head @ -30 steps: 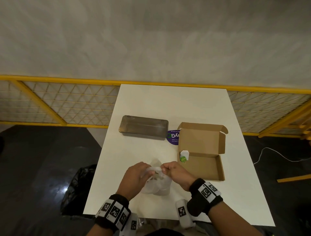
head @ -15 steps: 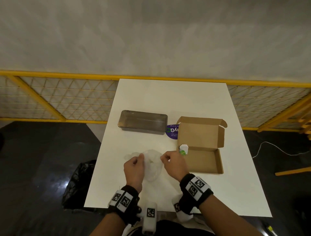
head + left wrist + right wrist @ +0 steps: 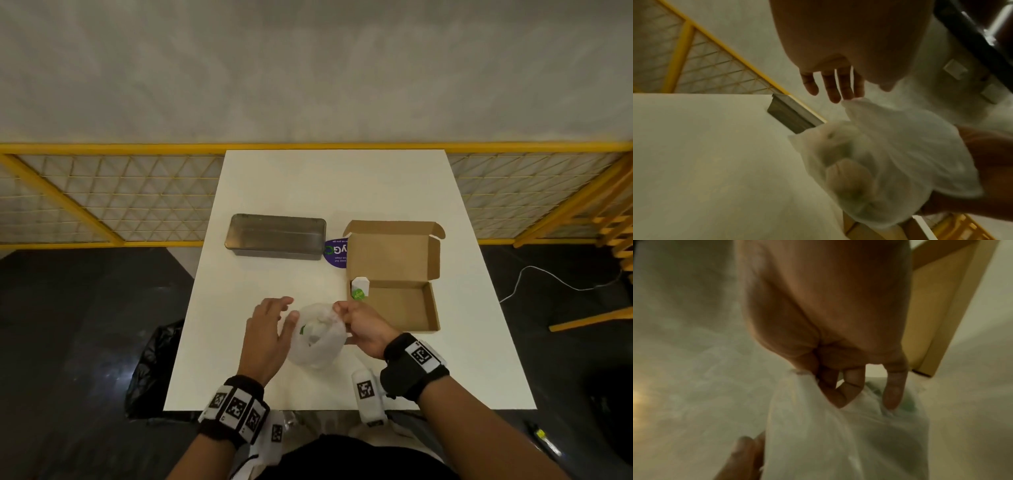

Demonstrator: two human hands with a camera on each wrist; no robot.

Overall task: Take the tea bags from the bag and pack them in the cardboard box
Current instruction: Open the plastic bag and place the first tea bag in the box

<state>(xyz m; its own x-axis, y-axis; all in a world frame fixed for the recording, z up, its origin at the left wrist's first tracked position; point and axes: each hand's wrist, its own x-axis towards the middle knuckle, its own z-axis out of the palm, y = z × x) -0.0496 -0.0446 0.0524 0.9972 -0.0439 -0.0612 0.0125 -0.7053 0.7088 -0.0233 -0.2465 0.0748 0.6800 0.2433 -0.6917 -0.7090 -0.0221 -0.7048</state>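
A thin white plastic bag sits near the table's front edge, with pale tea bags and a green tag showing through it. My right hand pinches the bag's upper edge between thumb and curled fingers. My left hand is spread just left of the bag, fingers straight, thumb against its side. The open cardboard box stands right of the bag, lid raised. One white tea bag with a green tag leans at the box's left wall.
A grey metal tin lies behind the hands on the white table. A purple round sticker lies between tin and box. Yellow mesh fencing runs behind the table; a black bag sits on the floor at left.
The left hand let go of the bag's edge and now lies spread beside it. The bag, pulled wide before, is bunched and lifted in the right hand's pinch.
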